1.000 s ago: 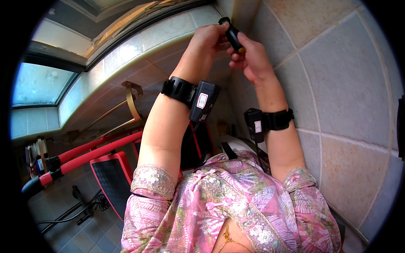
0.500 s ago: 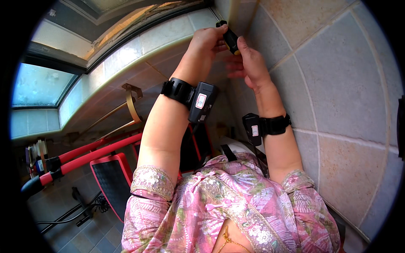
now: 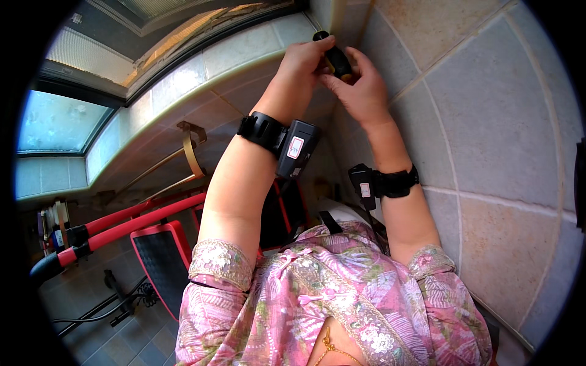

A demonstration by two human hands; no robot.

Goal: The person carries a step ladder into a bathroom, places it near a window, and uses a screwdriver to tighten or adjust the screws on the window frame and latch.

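A screwdriver [image 3: 337, 61] with a black and yellow handle is held up in the corner between the window ledge and the tiled wall. Its thin metal shaft points away from me toward the window frame, and its tip is too small to make out. My left hand [image 3: 303, 60] is closed on the handle from the left, thumb near the shaft end. Around the handle's near end are the thumb and fingers of my right hand [image 3: 365, 91], the thumb on the left and the fingers on the right. Some fingertips are hidden behind the handle.
The tiled wall [image 3: 494, 110] stands close on my right. A window [image 3: 67, 122] with a tiled ledge [image 3: 177, 82] runs along the left and far side. Below the ledge are a metal rail [image 3: 192, 152], a red-framed piece of equipment [image 3: 146, 213] and black cables [image 3: 131, 299].
My right hand has turned about the handle's near end: its thumb has swung left and its fingers have come up on the right. The left hand still holds the screwdriver, barely shifted.
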